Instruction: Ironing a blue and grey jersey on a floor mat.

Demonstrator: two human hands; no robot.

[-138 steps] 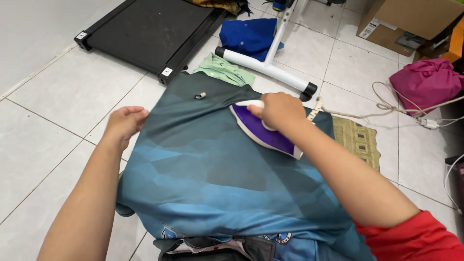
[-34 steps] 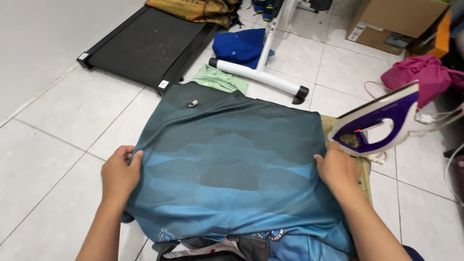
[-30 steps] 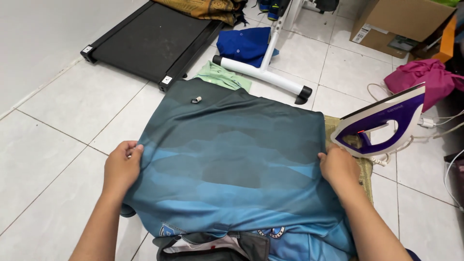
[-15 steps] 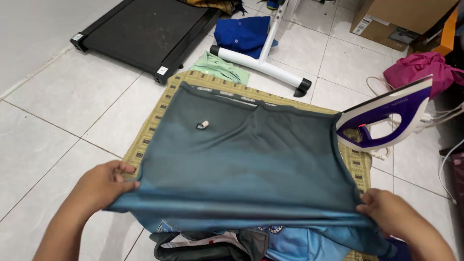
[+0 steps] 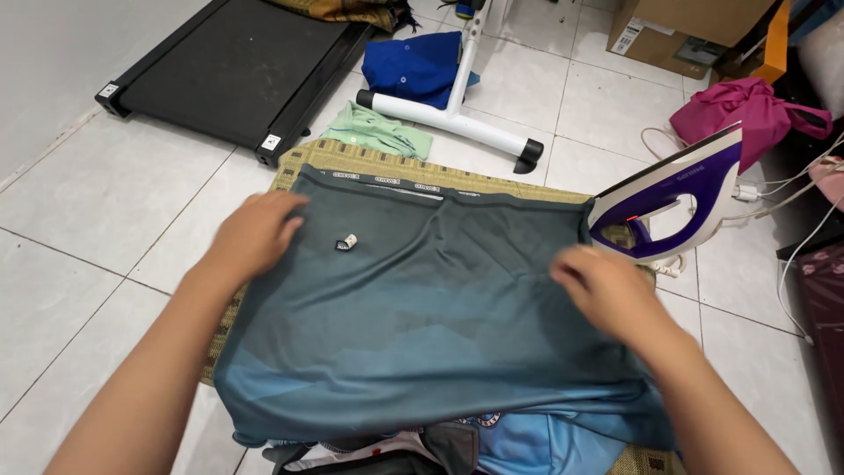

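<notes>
On mat: left hand [image 5: 255, 236] and right hand [image 5: 607, 290] flat, open (gripping nothing) on shirt [image 5: 422, 325]

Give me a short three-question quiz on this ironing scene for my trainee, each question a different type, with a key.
1. True or false: the right hand holds the purple and white iron.
2. Multiple choice: where does the left hand rest? A) on the floor tiles B) on the upper left part of the teal shirt C) on the green garment
3. Fill in: the iron stands on its ___, at the right edge of the patterned mat.

Key
1. False: the iron stands free beside the shirt, and the right hand lies open on the cloth.
2. B
3. heel
</notes>
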